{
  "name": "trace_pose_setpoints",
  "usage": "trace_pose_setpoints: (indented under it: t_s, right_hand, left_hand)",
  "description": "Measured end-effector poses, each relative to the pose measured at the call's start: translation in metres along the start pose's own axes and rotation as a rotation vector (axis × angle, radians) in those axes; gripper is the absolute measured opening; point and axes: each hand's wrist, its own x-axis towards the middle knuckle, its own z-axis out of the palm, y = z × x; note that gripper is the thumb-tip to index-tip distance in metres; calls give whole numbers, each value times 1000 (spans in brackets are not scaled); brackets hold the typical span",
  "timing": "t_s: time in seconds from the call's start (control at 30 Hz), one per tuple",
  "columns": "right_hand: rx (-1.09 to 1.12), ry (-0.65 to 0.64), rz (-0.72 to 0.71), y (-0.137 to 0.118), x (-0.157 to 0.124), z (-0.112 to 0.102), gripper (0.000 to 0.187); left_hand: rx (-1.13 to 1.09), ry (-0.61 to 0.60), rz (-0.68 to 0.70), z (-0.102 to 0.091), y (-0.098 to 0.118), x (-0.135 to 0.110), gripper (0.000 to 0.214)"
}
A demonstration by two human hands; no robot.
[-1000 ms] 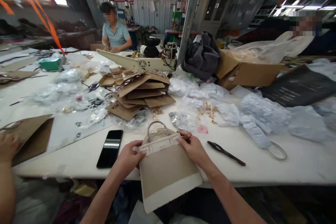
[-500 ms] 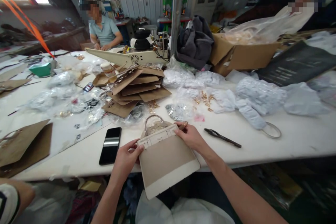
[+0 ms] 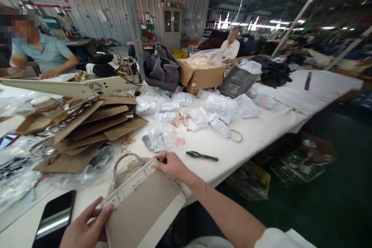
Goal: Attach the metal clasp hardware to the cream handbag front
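The left hand (image 3: pixel 84 230) and right hand (image 3: pixel 172 165) are bare, and so are both forearms. A white sleeve (image 3: pixel 279 239) covers the right upper arm.

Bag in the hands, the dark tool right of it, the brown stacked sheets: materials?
Handbag: looks like matte taupe leather or imitation, cream top band; smooth, stiff panel.
Tool: probably dark metal; thin, rigid.
Stacked sheets: brown cardboard by the look; flat, matte, straight-cut edges.

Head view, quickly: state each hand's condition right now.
Left hand: closed, holding the near top corner of the flat beige-and-cream leather-look handbag.
Right hand: closed, holding the handbag's far top corner.
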Motion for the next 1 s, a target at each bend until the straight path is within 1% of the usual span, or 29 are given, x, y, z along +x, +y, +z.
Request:
trace_pose_setpoints:
  t_s: [0.1,0.2,0.3,0.37,0.43,0.5,0.6,0.7,0.8,0.9,0.97,1.0]
  right_hand:
    - [0,-9,1,1,1,0,16]
    - [8,2,-17,4,2,2,17]
    - [12,22,-26,7,1,4,18]
    - [27,23,-19,9,1,5,21]
    - [39,32,-7,10,0,5,25]
    - [35,40,-9,10,0,4,28]
    - [41,5,-37,9,-2,2,26]
    - [67,-31,-45,7,-3,-1,24]
    - [41,15,-46,6,-2,1,23]
    - [-4,47,-49,5,-3,6,22]
    - [-30,11,-60,2,-7,2,23]
    - [-57,-24,-66,-1,-11,-4,22]
  left_hand:
    - [20,34,-40,0,1,-2,86]
    - [36,65,-43,0,2,-4,83]
    - [-26,51,-41,2,4,-6,80]
    - [-98,16,-64,3,5,-8,79]
    - [-150,-35,-99,3,4,-9,86]
    - [-182,-69,-133,3,3,-9,98]
    - [-235,-90,-183,3,0,-9,115]
    - [-253,-66,-186,3,-1,-10,119]
    - [-212,3,-137,3,2,-13,108]
    - [-192,22,-101,3,6,-13,90]
    - [-223,8,-84,3,8,-11,81]
    - [-245,-10,-84,3,8,-9,79]
